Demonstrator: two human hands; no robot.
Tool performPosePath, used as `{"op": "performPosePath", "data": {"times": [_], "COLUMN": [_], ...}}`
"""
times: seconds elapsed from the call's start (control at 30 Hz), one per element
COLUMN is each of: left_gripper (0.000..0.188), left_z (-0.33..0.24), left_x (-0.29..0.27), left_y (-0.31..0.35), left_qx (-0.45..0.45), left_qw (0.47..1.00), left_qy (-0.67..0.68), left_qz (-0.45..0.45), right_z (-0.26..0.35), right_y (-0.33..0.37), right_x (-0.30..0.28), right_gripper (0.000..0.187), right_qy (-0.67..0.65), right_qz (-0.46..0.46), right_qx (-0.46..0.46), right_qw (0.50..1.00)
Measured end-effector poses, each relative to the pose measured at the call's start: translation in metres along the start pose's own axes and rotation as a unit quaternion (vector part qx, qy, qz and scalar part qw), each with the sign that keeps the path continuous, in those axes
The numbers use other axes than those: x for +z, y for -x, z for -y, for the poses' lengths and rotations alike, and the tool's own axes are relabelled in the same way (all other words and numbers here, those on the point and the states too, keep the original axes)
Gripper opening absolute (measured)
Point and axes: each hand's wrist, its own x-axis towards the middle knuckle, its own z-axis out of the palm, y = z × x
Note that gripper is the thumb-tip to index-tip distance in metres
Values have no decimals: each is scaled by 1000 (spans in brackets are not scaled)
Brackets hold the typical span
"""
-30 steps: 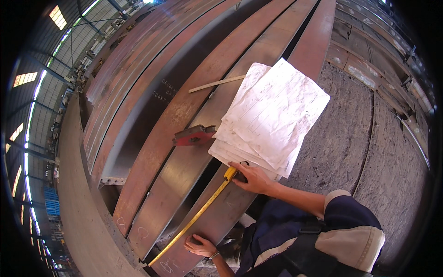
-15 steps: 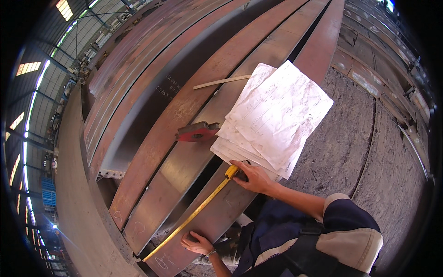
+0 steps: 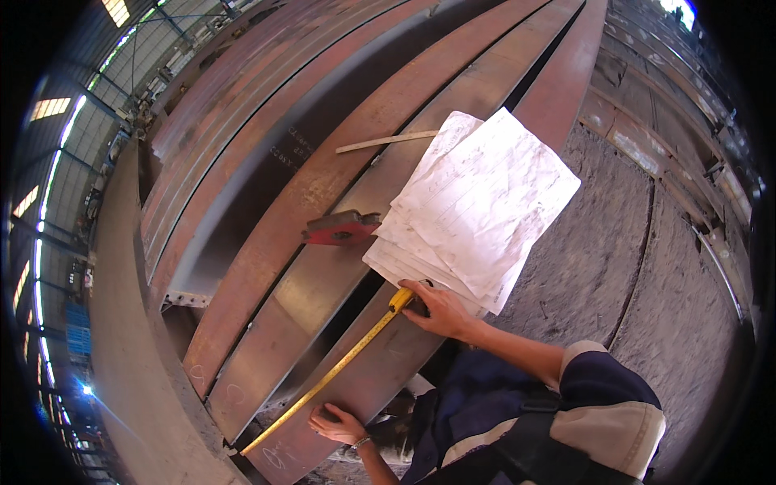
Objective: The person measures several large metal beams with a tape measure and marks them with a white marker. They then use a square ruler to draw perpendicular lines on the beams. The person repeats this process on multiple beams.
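Observation:
My right hand [image 3: 436, 309] is closed around the yellow case of a tape measure [image 3: 402, 299], at the lower edge of a stack of creased paper sheets [image 3: 485, 202]. From the case, the yellow tape blade [image 3: 327, 377] runs out straight toward the lower left along a reddish-brown steel beam [image 3: 380, 364], down to near its end. My left hand [image 3: 338, 424] lies on this beam beside the blade, fingers apart and slightly curved, holding nothing. Chalk marks show near the beam's end. A red and dark welding magnet [image 3: 343, 228] sits on the neighbouring beam, left of the papers.
A thin wooden strip [image 3: 386, 141] lies across the beams, partly under the papers. More long steel beams [image 3: 267, 250] stretch side by side to the left, with dark gaps between them. Dusty ground [image 3: 602, 242] lies to the right, and a bright light glows far left.
The view has shifted slightly, moving the beams and both hands a little leftward in the picture. My hold on the tape measure and the left hand's rest on the beam look the same.

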Motion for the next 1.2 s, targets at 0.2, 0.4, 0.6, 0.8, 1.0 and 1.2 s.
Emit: {"op": "performPosePath", "data": {"times": [0.2, 0.4, 0.6, 0.8, 1.0, 1.2], "left_gripper": [18, 19, 19, 19, 19, 18], "left_z": [-3, -7, -14, -9, -11, -11], "left_x": [-2, -3, -11, -8, -17, -16], "left_y": [1, -2, -3, -4, -3, -1], "left_qx": [-16, -7, -20, -73, -103, -108], "left_qw": [1000, 1000, 999, 996, 992, 989], "left_qy": [12, 20, 7, 54, 73, 83], "left_qz": [6, -2, 28, -15, -29, -55], "right_z": [7, 10, 11, 8, 33, 59], "right_y": [0, -4, -13, -40, -98, -155], "right_x": [-9, -11, -23, -15, -4, 23], "right_gripper": [56, 57, 60, 42, 37, 37], "right_qy": [-22, -42, -31, -127, -153, -91], "right_qz": [18, 28, 98, 148, 153, 152], "right_qx": [20, 40, 98, 72, -51, -131], "right_qw": [999, 998, 990, 978, 975, 975]}}
